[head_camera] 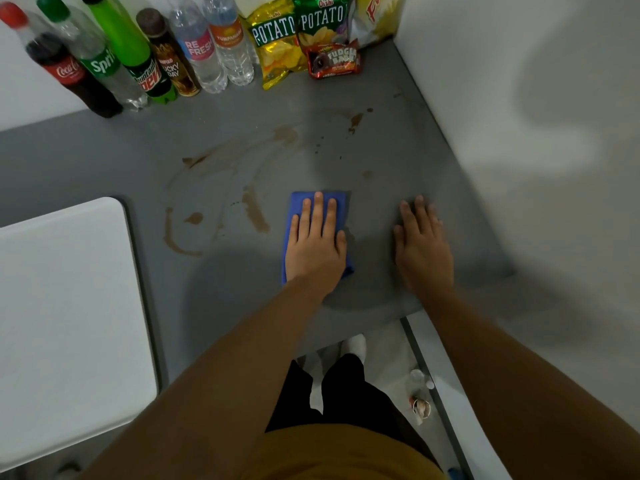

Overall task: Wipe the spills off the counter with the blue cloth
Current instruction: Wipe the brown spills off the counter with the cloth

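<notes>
A folded blue cloth (pixel 297 204) lies on the grey counter (pixel 104 161), near its front edge. My left hand (pixel 317 244) presses flat on top of the cloth, fingers extended and pointing away from me. My right hand (pixel 422 247) rests palm down on the bare counter to the right of the cloth, holding nothing. Brown spills mark the counter: a streak (pixel 254 213) just left of the cloth, a curved smear (pixel 173 240) further left, a wide faint smear (pixel 221 154) behind, and small spots (pixel 355 121) near the back right.
Several drink bottles (pixel 104 64) stand in a row along the back wall. Chip bags (pixel 277 43) and a fudge bar pack (pixel 334 60) sit to their right. A white wall (pixel 519 133) bounds the counter's right side. A white rounded panel (pixel 65 306) lies at the left.
</notes>
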